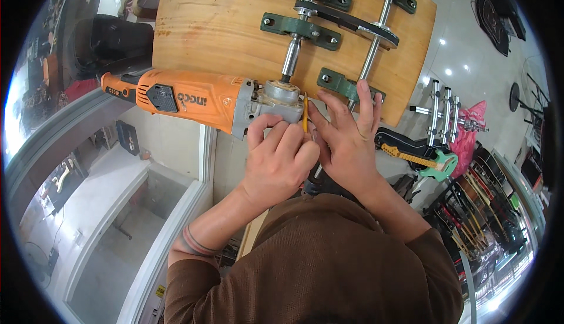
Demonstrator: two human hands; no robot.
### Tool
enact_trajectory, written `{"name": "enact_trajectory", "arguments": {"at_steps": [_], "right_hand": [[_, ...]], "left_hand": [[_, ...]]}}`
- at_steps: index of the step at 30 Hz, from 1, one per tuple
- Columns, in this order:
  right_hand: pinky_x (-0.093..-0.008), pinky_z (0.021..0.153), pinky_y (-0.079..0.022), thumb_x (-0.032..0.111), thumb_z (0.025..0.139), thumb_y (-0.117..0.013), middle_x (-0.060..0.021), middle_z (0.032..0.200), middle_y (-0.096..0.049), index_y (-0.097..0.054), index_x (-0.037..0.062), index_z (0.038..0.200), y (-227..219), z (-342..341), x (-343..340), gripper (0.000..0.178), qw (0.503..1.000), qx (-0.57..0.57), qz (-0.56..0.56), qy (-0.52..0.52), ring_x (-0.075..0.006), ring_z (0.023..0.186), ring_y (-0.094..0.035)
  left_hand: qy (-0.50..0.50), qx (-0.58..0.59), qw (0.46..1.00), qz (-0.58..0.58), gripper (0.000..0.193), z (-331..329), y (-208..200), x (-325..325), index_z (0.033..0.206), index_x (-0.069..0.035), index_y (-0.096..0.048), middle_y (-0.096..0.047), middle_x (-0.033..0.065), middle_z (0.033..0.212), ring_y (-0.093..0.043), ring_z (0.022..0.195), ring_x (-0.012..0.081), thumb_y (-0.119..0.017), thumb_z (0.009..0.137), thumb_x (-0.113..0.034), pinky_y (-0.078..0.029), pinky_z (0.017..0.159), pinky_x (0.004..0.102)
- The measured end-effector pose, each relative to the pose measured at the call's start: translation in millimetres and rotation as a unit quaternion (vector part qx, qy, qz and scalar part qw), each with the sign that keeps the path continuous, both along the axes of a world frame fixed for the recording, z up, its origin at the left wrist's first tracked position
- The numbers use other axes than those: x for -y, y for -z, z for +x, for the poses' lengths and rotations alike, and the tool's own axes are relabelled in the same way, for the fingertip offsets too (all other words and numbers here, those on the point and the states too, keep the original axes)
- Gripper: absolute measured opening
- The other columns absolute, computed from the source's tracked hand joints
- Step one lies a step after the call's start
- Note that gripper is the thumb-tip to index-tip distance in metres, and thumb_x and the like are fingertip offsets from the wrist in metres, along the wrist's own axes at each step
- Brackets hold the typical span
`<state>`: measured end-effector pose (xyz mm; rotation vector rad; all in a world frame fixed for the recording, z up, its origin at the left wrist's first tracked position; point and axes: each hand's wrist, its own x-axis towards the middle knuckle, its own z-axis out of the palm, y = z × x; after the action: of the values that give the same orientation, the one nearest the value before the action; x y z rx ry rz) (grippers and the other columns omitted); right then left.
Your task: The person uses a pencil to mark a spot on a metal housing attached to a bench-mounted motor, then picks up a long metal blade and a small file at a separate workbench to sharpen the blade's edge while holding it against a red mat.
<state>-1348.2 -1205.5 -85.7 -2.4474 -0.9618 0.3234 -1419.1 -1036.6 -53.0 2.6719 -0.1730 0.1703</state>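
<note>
Workshop, wooden table (217, 18): left hand (276, 159) fingers curled against orange angle grinder (194, 98) gear head; right hand (346, 142) fingers spread, pinching yellow pencil (305, 112). Marking step, apparently; next needs steady alignment.

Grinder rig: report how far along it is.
Looks done: green bearing blocks sit bolted on the wooden board with steel shafts through them, and the orange grinder lies against one shaft's end. In hand: the left hand is on the grinder's gear head; the right hand holds a yellow pencil beside it. What remains cannot be told from this view.
</note>
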Motion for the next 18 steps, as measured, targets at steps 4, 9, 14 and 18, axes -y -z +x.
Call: {"name": "enact_trajectory", "arguments": {"at_steps": [4, 9, 14, 18], "right_hand": [[-0.0698, 0.127, -0.007, 0.020, 0.093, -0.075, -0.0025, 0.154, -0.057, -0.077, 0.0185, 0.132, 2, 0, 0, 0.039, 1.000, 0.006, -0.001, -0.004, -0.0430, 0.163, -0.013], [-0.0703, 0.127, -0.009, 0.022, 0.094, -0.075, -0.0020, 0.154, -0.057, -0.077, 0.0185, 0.134, 0, 0, 2, 0.040, 1.000, 0.008, -0.006, -0.006, -0.0428, 0.163, -0.015], [-0.0706, 0.127, -0.010, 0.022, 0.093, -0.074, -0.0021, 0.154, -0.058, -0.076, 0.0186, 0.134, 0, 0, 6, 0.041, 1.000, 0.013, 0.002, -0.006, -0.0431, 0.162, -0.017], [-0.0704, 0.127, -0.010, 0.020, 0.093, -0.074, -0.0025, 0.153, -0.058, -0.076, 0.0178, 0.134, 0, 5, 5, 0.041, 1.000, -0.003, 0.003, -0.014, -0.0437, 0.162, -0.018]], "left_hand": [[0.004, -0.010, 1.000, 0.009, 0.021, 2, -4, 1, 0.079, -0.013, -0.055, -0.060, 0.0026, 0.086, -0.062, 0.077, 0.0230, -0.076, 0.074, -0.008, -0.043, 0.096, 0.0467], [-0.003, -0.013, 1.000, 0.014, 0.020, 3, -2, 3, 0.080, -0.012, -0.057, -0.062, 0.0029, 0.089, -0.064, 0.080, 0.0230, -0.074, 0.071, -0.008, -0.042, 0.096, 0.0474], [0.006, -0.011, 1.000, -0.001, 0.024, 5, -9, 4, 0.077, -0.012, -0.055, -0.058, 0.0030, 0.084, -0.061, 0.076, 0.0233, -0.075, 0.066, -0.010, -0.042, 0.097, 0.0485], [0.025, -0.030, 0.998, -0.058, 0.030, 2, -16, -2, 0.074, -0.013, -0.050, -0.050, 0.0026, 0.076, -0.056, 0.069, 0.0239, -0.077, 0.061, -0.011, -0.044, 0.100, 0.0513]]}}
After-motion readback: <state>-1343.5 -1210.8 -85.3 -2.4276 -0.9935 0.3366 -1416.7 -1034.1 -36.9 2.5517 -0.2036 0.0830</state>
